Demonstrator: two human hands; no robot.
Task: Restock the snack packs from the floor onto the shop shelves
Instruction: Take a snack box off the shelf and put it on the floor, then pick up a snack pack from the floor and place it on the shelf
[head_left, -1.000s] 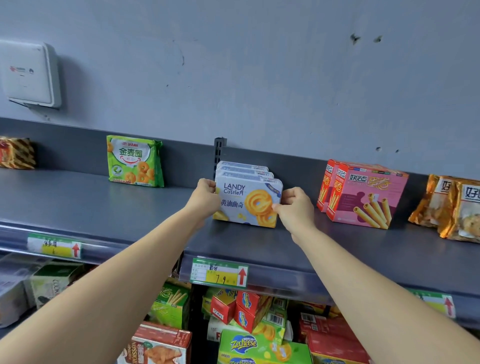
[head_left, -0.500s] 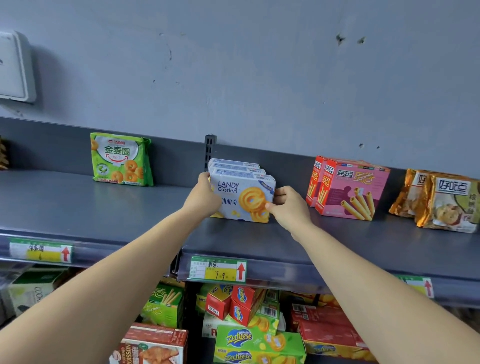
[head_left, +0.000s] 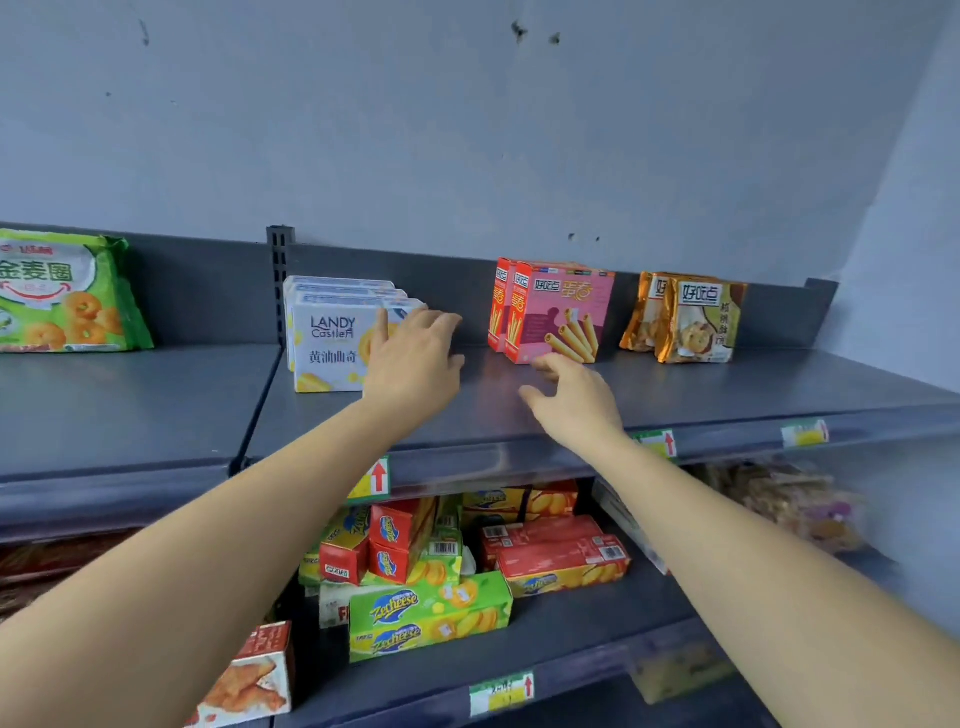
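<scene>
The Landy Castle boxes (head_left: 327, 343) stand upright on the top shelf (head_left: 727, 384), lined up one behind another just to the right of the slotted shelf post (head_left: 280, 260). The left hand (head_left: 415, 364) is in front of the right part of the foremost box. Its fingers (head_left: 439, 325) are straight and close together and reach past the box's right edge, and the raised thumb lies across the printed face (real contact cannot be told from this angle). The right hand (head_left: 576, 405) hovers over bare shelf between those boxes and the pink wafer-roll boxes (head_left: 561, 312). Its fingers (head_left: 550, 366) are loosely spread and hold nothing, the tips just below the front pink box.

Further right stand two golden packets (head_left: 696, 322), and far left a green biscuit pack (head_left: 57, 296) leans on the shelf's back panel. A price tag (head_left: 376, 478) with a red arrow sits on the shelf's front lip. On the lower shelf (head_left: 597, 629) lie green Zecheese boxes (head_left: 431, 613) and red boxes (head_left: 556, 556) in a loose jumble.
</scene>
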